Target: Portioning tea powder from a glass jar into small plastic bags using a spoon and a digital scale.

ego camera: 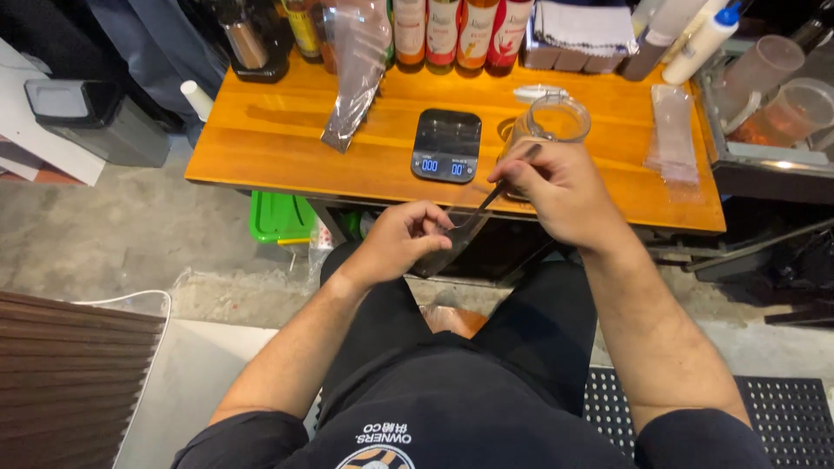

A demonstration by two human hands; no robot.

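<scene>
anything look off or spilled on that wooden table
Nothing spilled. One oddity: a clear plastic bag with dark contents leans slumped against the bottles rather than lying flat. The scale and glass jar sit squarely on the table.

An orange wooden table [287, 139] carries a digital scale [446, 145], glass jar [556, 120] and bottles [459, 33].

Your tabletop [278, 139] is warm orange wood with visible grain. The scale [446, 144] on it is black with blue lit digits. You see a green crate [280, 217] below, a black perforated mat [782, 417], and grey concrete floor [113, 234].
</scene>
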